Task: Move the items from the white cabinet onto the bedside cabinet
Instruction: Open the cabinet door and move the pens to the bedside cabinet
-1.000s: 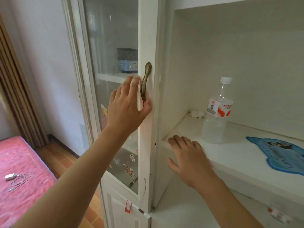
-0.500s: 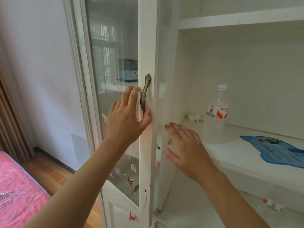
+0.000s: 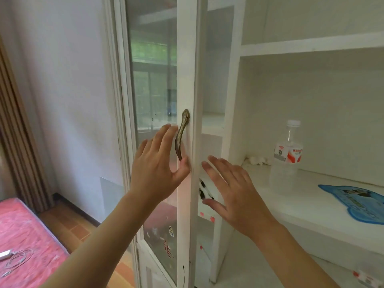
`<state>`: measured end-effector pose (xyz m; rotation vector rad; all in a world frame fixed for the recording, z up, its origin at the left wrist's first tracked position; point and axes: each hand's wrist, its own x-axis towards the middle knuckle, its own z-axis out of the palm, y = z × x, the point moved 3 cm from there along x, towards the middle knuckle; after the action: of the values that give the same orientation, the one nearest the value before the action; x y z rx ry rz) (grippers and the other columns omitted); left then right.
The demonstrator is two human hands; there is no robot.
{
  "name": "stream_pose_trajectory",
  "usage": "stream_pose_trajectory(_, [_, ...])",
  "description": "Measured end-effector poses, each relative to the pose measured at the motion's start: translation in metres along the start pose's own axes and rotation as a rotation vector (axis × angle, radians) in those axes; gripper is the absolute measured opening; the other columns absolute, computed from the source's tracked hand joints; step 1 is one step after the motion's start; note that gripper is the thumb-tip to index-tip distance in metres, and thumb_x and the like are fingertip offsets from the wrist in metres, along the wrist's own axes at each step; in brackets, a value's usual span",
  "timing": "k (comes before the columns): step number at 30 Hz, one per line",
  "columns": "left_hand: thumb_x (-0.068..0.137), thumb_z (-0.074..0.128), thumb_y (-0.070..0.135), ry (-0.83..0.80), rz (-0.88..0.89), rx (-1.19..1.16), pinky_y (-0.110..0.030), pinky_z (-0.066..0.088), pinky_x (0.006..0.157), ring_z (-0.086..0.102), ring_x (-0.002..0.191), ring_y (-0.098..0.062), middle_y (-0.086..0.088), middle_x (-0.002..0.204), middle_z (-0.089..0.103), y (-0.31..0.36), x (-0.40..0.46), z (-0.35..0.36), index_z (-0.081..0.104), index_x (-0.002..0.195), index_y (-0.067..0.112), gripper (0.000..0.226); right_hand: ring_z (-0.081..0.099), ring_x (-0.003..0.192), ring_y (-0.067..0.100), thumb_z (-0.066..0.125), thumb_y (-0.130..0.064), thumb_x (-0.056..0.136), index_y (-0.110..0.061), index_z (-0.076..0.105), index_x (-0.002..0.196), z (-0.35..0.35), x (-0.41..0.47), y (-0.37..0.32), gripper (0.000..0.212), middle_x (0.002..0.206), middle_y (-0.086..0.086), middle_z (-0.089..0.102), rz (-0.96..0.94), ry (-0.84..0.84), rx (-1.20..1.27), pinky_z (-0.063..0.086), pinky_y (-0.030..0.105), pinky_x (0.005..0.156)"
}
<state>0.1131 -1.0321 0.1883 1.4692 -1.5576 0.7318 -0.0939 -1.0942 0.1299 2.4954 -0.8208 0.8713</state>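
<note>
The left hand (image 3: 158,169) is on the glass door (image 3: 185,84) of the white cabinet (image 3: 311,44). Its fingers are straight and lie flat beside the brass handle (image 3: 181,135), and its thumb tucks under the low end of that handle. It is not holding anything to carry.

The right hand (image 3: 234,188) is just past the door's edge, in front of the open part of the cabinet. Its fingers are spread and straight, and it holds nothing. I cannot tell if it touches the cabinet frame or only hangs in the air in front of it.

The water bottle (image 3: 287,156) stands upright on the shelf (image 3: 307,206), close to the back left corner. Its long way goes straight up and down, with the white cap on top. It lies to the right of the right hand and further in, well apart from it. The right hand is much nearer to the bottle than the left hand, and the door stands between the left hand and the shelf. So the right hand looks like the one to reach in and take it round the middle.

A small white crumpled thing (image 3: 257,160) sits in the back left corner, just beside the bottle. A blue flat card (image 3: 353,202) lies further right along the shelf, near its front edge.

A pink bed (image 3: 27,235) is low on the left, with a white cable (image 3: 14,260) on it.
</note>
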Motion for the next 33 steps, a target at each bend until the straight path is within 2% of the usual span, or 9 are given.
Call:
stream_pose_trajectory(3, [0.093, 0.046, 0.057, -0.024, -0.002, 0.009, -0.055, 0.045, 0.107, 0.054, 0.130, -0.028, -0.005, 0.157, 0.046, -0.007, -0.004, -0.010, 0.038, 0.154, 0.017, 0.074, 0.016, 0.158, 0.023, 0.058, -0.056, 0.096, -0.024, 0.013, 0.165, 0.004, 0.007, 0.017, 0.088, 0.172, 0.000, 0.014, 0.052, 0.037, -0.060, 0.022, 0.051, 0.125])
stream_pose_trajectory(9, [0.094, 0.047, 0.056, -0.008, -0.007, 0.017, -0.056, 0.042, 0.111, 0.048, 0.137, -0.024, -0.003, 0.157, 0.045, -0.017, -0.010, -0.021, 0.035, 0.156, 0.020, 0.073, 0.000, 0.160, 0.024, 0.062, -0.052, 0.096, -0.020, 0.023, 0.163, 0.022, 0.017, 0.046, 0.084, 0.173, 0.002, 0.004, 0.080, -0.079, -0.166, 0.025, 0.056, 0.124])
stream_pose_trajectory(13, [0.092, 0.049, 0.050, 0.032, 0.009, -0.011, -0.055, 0.043, 0.110, 0.050, 0.135, -0.024, -0.003, 0.155, 0.048, -0.020, -0.014, -0.030, 0.039, 0.155, 0.019, 0.071, 0.001, 0.160, 0.026, 0.065, -0.047, 0.096, -0.019, 0.031, 0.161, 0.027, 0.017, 0.045, 0.079, 0.173, 0.004, 0.006, 0.082, -0.051, -0.173, 0.027, 0.056, 0.123])
stream_pose_trajectory(17, [0.092, 0.048, 0.049, 0.052, 0.031, -0.006, -0.047, 0.041, 0.111, 0.051, 0.132, -0.023, -0.003, 0.152, 0.050, -0.025, -0.017, -0.040, 0.040, 0.153, 0.019, 0.069, 0.004, 0.160, 0.028, 0.071, -0.034, 0.092, -0.018, 0.036, 0.159, 0.029, 0.017, 0.046, 0.077, 0.173, 0.006, 0.009, 0.079, -0.035, -0.202, 0.029, 0.057, 0.121])
stream_pose_trajectory(23, [0.091, 0.046, 0.045, 0.077, 0.029, -0.028, -0.051, 0.047, 0.102, 0.057, 0.125, -0.024, -0.004, 0.147, 0.055, -0.037, -0.025, -0.058, 0.049, 0.148, 0.014, 0.065, 0.013, 0.158, 0.036, 0.071, -0.020, 0.089, -0.013, 0.043, 0.155, 0.034, 0.020, 0.037, 0.072, 0.170, 0.011, 0.019, 0.120, 0.033, -0.214, 0.030, 0.063, 0.118])
stream_pose_trajectory(26, [0.092, 0.046, 0.043, 0.085, 0.038, -0.029, -0.048, 0.046, 0.101, 0.060, 0.118, -0.026, -0.006, 0.146, 0.057, -0.047, -0.031, -0.070, 0.052, 0.147, 0.012, 0.064, 0.019, 0.156, 0.039, 0.072, -0.022, 0.089, -0.010, 0.048, 0.151, 0.032, 0.025, 0.014, 0.068, 0.167, 0.014, 0.027, 0.139, 0.107, -0.149, 0.028, 0.065, 0.118])
stream_pose_trajectory(28, [0.092, 0.047, 0.042, 0.082, 0.058, -0.025, -0.043, 0.045, 0.100, 0.060, 0.115, -0.025, -0.006, 0.145, 0.057, -0.055, -0.033, -0.079, 0.052, 0.146, 0.011, 0.062, 0.019, 0.157, 0.034, 0.074, -0.028, 0.090, -0.011, 0.045, 0.153, 0.031, 0.029, -0.012, 0.071, 0.167, 0.013, 0.027, 0.059, 0.135, -0.082, 0.028, 0.064, 0.119])
stream_pose_trajectory(33, [0.093, 0.049, 0.042, 0.056, 0.068, -0.013, -0.047, 0.045, 0.099, 0.058, 0.118, -0.024, -0.004, 0.147, 0.055, -0.080, -0.041, -0.104, 0.049, 0.149, 0.013, 0.063, 0.010, 0.160, 0.022, 0.073, -0.051, 0.091, -0.021, 0.024, 0.163, 0.008, 0.046, -0.092, 0.092, 0.172, -0.004, 0.013, -0.145, 0.138, 0.381, 0.026, 0.058, 0.123])
